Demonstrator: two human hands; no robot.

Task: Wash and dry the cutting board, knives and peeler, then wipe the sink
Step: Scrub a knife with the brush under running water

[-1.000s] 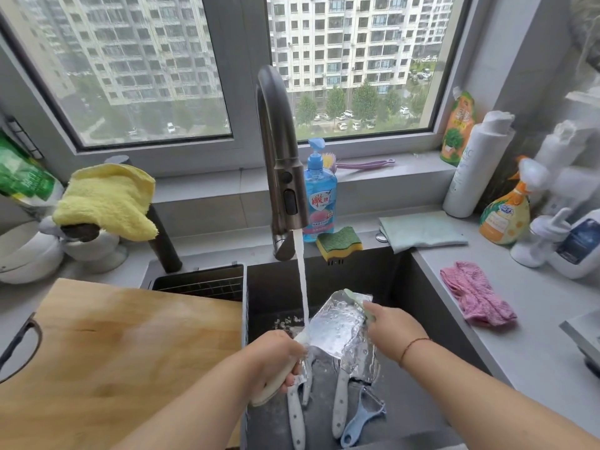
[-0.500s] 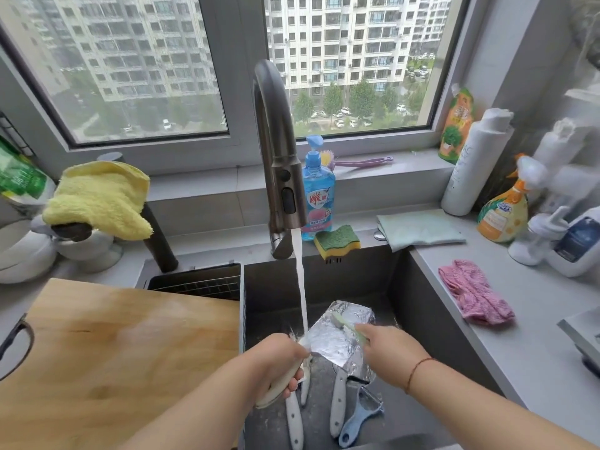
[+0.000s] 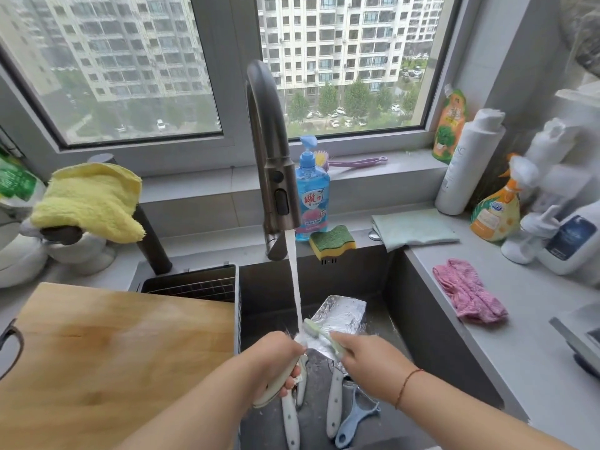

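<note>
Wet shiny metal cleaver (image 3: 341,315)

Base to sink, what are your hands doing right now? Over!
Left hand grips cleaver handle. Right hand scrubs blade with brush under running water. More knives and peeler wait in sink. Nothing blocking.

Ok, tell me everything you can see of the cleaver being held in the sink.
The cleaver has a broad rectangular blade of shiny metal, wet, and a pale handle. It is held over the sink, blade pointing up and away, tilted. The left hand grips the handle, hiding most of it. The right hand holds a pale green brush whose head lies on the blade near the handle. The stream from the tap lands there. Other knives and a blue peeler lie below it.
</note>
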